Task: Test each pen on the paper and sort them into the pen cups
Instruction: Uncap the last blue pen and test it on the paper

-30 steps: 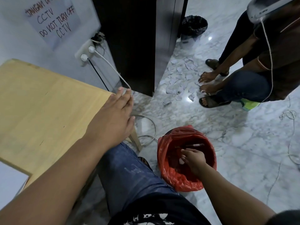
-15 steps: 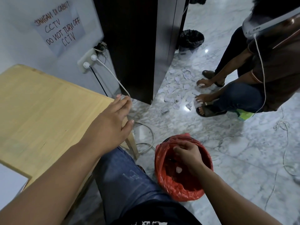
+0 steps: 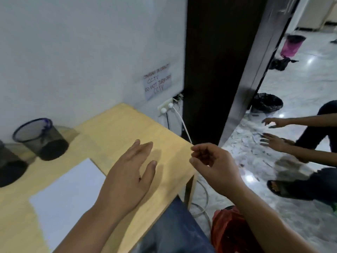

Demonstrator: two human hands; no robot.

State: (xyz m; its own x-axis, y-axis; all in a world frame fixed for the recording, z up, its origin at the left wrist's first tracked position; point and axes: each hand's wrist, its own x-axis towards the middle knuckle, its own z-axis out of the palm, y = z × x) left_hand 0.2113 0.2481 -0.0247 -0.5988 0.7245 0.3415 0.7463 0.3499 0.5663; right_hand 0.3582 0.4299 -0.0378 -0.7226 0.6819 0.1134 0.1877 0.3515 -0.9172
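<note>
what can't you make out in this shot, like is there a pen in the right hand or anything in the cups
- Right hand: fingers curled with thumb near fingertips; motion blur, no pen discernible in the head view.
- Mesh pen cup: blurred and tilted away, contents unreadable.
- Second cup: cut off by the left edge.
- Red bin: inside hidden by the right forearm and the bottom edge.
- Wall note: top line too blurred to read.

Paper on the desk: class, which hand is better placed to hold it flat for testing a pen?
Probably the left hand: open, fingers straight, beside the paper. The right hand hovers curled past the desk edge.
</note>
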